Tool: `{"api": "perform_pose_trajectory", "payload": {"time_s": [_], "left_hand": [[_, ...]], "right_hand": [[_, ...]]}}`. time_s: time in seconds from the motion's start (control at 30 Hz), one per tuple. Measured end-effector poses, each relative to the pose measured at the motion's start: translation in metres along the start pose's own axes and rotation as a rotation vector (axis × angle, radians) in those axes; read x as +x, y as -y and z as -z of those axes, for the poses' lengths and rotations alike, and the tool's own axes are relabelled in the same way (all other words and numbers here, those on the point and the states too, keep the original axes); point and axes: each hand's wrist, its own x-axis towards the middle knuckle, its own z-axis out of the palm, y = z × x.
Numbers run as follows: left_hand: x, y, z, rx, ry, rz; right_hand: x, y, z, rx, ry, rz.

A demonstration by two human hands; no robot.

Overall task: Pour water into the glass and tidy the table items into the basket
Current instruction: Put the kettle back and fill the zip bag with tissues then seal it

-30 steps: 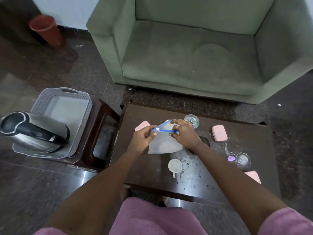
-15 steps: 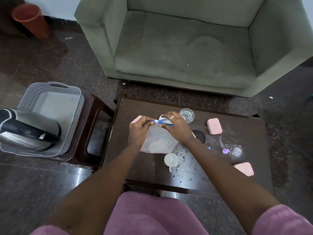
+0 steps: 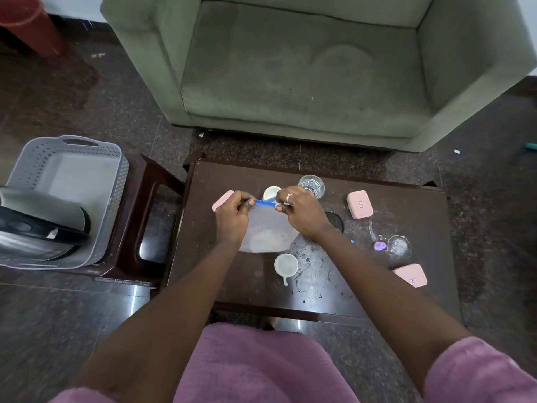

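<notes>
Both hands pinch the blue zip strip of a frosted plastic bag (image 3: pixel 268 231) that lies on the dark wooden table (image 3: pixel 406 205). My left hand (image 3: pixel 232 218) grips the strip's left end, my right hand (image 3: pixel 300 212) its right end. Small white items show faintly through the bag. A glass of water (image 3: pixel 311 186) stands just behind my right hand. A grey perforated basket (image 3: pixel 114 181) sits on a stool to the left, with a steel kettle (image 3: pixel 37 228) resting in it.
On the table lie three pink cases (image 3: pixel 359 204) (image 3: pixel 410 275) (image 3: pixel 222 200), two small white cups (image 3: pixel 286 264) (image 3: pixel 271 193), a black disc (image 3: pixel 335 221), a clear lid (image 3: pixel 399 246) and a purple cap (image 3: pixel 379 245). A green sofa (image 3: pixel 305 82) stands behind. A red bin (image 3: pixel 29 27) sits far left.
My hands have drawn closer together along the blue strip, and the bag's mouth has narrowed. The view has tilted down and the bag lies flatter on the table.
</notes>
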Motion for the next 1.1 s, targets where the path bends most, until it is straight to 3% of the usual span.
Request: {"api": "perform_pose_trajectory", "payload": {"time_s": [0.17,0.47,0.53,0.63,0.73,0.87,1.0,1.1], "left_hand": [[0.011,0.005,0.007,-0.117,-0.104,0.088],[0.015,0.003,0.012,-0.193,-0.129,0.114],[0.016,0.005,0.013,-0.231,-0.153,0.132],[0.017,0.003,0.015,-0.346,-0.151,0.162],[0.021,0.000,0.019,-0.419,-0.146,0.158],[0.024,0.001,0.025,-0.438,-0.145,0.134],[0.022,0.006,0.029,-0.456,-0.168,0.197],[0.019,0.008,0.031,-0.152,-0.216,0.112]], "right_hand": [[-0.016,-0.037,0.006,0.034,-0.043,-0.131],[-0.023,-0.052,0.002,0.292,-0.101,-0.461],[-0.022,-0.045,0.005,0.497,-0.144,-0.477],[-0.022,-0.036,0.002,1.048,-0.172,-0.552],[-0.023,-0.032,-0.015,1.302,-0.039,-0.619],[-0.025,-0.021,-0.035,1.202,0.121,-0.635],[-0.022,-0.014,-0.040,1.214,0.084,-0.610],[-0.023,-0.011,-0.037,1.166,0.060,-0.561]]}}
